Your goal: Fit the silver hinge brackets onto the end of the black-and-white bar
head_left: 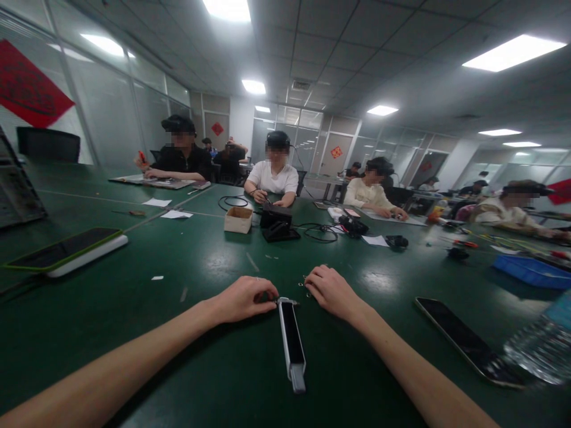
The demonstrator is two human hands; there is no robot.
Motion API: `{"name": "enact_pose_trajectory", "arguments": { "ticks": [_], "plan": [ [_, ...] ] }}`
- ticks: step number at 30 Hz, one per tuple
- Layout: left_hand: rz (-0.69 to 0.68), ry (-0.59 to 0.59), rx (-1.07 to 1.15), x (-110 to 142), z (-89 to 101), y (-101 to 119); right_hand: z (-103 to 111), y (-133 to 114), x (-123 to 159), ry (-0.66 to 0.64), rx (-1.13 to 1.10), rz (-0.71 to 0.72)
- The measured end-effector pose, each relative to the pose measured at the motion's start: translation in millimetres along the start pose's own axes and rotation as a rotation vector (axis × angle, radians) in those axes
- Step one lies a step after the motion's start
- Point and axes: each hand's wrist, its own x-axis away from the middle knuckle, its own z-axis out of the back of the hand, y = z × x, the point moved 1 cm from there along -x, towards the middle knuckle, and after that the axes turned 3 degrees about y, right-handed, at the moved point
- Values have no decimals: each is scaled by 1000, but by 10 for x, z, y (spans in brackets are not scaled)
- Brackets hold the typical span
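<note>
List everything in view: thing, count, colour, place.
Slim device: one, white and black, foreground centre
Rings: several, metallic, beyond device
Plain phone: one, black, right
Bottle: one, clear, right edge
Green-rimmed phone: one, black, left
Block: one, white, beneath it
Paper scraps: several, white, scattered
Box: one, tan, mid-table
Stand: one, black, beside box
Cables: several, black, around stand
Tray: one, blue, right
Table: one, green, under these
Other people: several, mixed clothing, background
Ceiling lights: several, white, overhead
Wall signs: several, red, background
Left hand: one, bare, by device
Right hand: one, bare, beside rings
</note>
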Motion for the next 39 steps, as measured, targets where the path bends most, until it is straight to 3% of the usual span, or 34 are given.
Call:
{"name": "enact_pose_trajectory", "arguments": {
  "ticks": [6, 14, 26, 39],
  "plan": [
    [-18, 2, -47, 0, -8, 43, 74, -205, 21, 161, -143, 99],
    [10, 41, -104, -1, -65, 21, 26, -459, 25, 159, -324, 216],
    [39, 16, -66, -2, -85, 1, -1, -466, 17, 188, -376, 273],
    [-96, 155, -111, 3, -27, 149, 36, -484, 26, 271, -462, 250]
  ]
}}
